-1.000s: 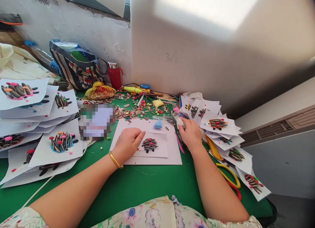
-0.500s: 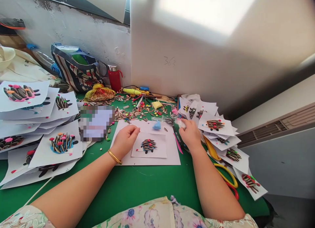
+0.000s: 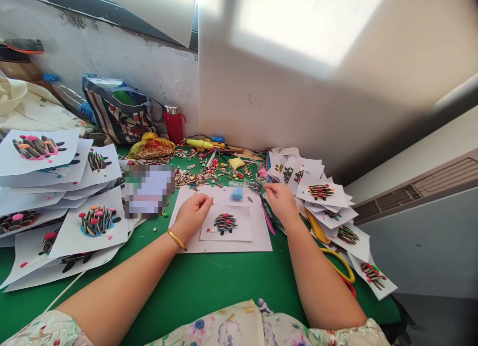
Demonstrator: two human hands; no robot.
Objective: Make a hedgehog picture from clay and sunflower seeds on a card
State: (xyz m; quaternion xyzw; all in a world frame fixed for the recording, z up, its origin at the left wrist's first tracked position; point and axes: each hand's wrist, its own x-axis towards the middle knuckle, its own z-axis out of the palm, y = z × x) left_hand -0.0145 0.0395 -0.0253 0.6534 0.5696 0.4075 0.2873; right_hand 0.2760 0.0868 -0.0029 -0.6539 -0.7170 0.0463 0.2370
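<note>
A small white card with a seed hedgehog (image 3: pixel 226 222) lies on a larger white sheet (image 3: pixel 239 244) on the green table. My left hand (image 3: pixel 192 214), a gold bangle at its wrist, rests curled on the card's left edge, fingers together. Off the sheet's right corner, my right hand (image 3: pixel 280 200) has its fingers pinched near small clear bags; whether it holds anything I cannot make out. A blue lump of clay (image 3: pixel 236 193) sits just beyond the card.
Stacks of finished hedgehog cards lie at the left (image 3: pixel 97 220) and at the right (image 3: pixel 321 191). Sunflower seeds and coloured beads (image 3: pixel 209 172) litter the back. A striped bag (image 3: pixel 115 109), red flask (image 3: pixel 174 123), yellow mesh bag (image 3: pixel 151 144) and scissors (image 3: pixel 341 271) are around.
My right hand has drawn slightly back and up toward the small bags. My left hand stays on the card. The view has tilted a little.
</note>
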